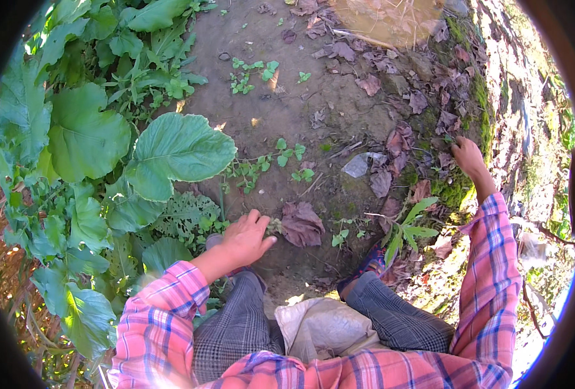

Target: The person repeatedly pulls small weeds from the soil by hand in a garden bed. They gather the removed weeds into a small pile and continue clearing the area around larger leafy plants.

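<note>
My left hand [249, 239] is low over the soil, its fingers closed around a small wilted plant clump [273, 227], part of which shows beside the thumb. A large dry brown leaf [303, 224] lies just right of it. My right hand [468, 154] reaches out to the mossy bank at the right, with its fingertips together at a small green sprig [448, 139]; how much of the sprig it grips is hard to tell. A whitish sack [328, 326] hangs between my knees.
Broad-leaved green plants [178, 150] crowd the left side. Low weeds [287, 153] grow from the bare soil path [277, 112]. A clear plastic scrap [358, 165] lies among dry leaves at centre right. A jagged-leaved weed [408, 231] stands by my right foot [372, 262]. A mossy bank [455, 192] rises rightward.
</note>
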Demonstrator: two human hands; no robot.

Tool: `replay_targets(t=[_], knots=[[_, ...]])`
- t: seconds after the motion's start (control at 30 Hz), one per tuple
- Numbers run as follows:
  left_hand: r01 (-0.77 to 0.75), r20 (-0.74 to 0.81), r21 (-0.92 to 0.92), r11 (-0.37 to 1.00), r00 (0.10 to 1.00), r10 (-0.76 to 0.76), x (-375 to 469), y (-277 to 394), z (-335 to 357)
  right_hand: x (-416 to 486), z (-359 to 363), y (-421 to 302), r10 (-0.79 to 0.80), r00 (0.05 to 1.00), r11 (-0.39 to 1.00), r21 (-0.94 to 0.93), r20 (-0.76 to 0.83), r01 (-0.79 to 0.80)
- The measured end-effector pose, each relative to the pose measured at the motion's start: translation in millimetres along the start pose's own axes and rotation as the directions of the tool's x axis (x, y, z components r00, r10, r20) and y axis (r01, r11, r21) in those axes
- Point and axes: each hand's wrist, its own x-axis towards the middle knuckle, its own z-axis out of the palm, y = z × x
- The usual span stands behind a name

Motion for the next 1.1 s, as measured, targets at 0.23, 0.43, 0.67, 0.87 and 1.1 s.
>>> replay_targets(t=[0.23, 0.43, 0.67, 0.87, 1.1], knots=[[0.207, -0.670, -0.202, 0.957, 0.683, -0.289, 54.4, -14.0, -10.7, -43.9, -31.2, -67.1, -0.246, 0.969, 0.840, 0.500, 0.004, 0.211], [0.531, -0.450, -0.527, 0.664, 0.489, -0.748, 119.4, -44.5, -20.9, -68.0, -22.3, -156.8, -0.451, 0.877, 0.759, 0.589, 0.164, 0.279], [0.569, -0.591, -0.107, 0.815, 0.623, -0.513, 130.1, -59.4, -4.3, -87.4, -5.6, -237.0, -0.670, 0.739, 0.592, 0.651, 0.072, 0.474], [0.341, -0.736, -0.381, 0.859, 0.452, -0.505, 135.8, -77.8, -9.5, -95.0, -1.2, -254.2, -0.680, 0.730, 0.567, 0.678, 0.065, 0.468], [-0.004, 0.007, -1.000, -0.012, 0.609, -0.793, 115.5, -59.0, -36.3, -101.5, 7.4, -246.8, -0.651, 0.749, 0.635, 0.630, 0.125, 0.446]])
